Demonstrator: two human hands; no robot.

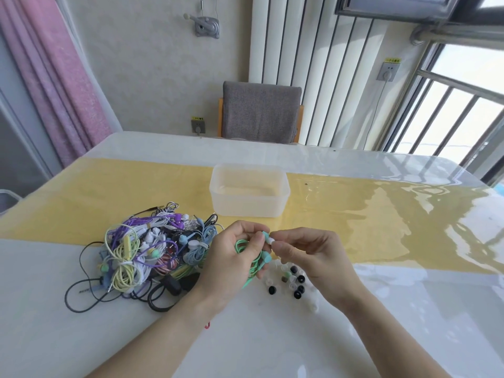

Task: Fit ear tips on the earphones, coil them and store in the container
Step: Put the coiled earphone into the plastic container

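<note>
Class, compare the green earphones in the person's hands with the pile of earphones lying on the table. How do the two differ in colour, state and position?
The green earphones are one single set, held by the left hand; the pile of earphones is many tangled sets lying untouched on the table. The green set is one colour; the pile mixes purple, yellow, blue, white and black. The right hand pinches a white ear tip at the green set's earbud. Neither is in the container.

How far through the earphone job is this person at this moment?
Early. Done: nothing stored, as the container looks empty. In hand: the left hand holds the green earphones while the right hand pinches a white ear tip at one earbud. Left: the second bud, coiling, storing, then the tangled pile; loose ear tips wait on the table.
</note>
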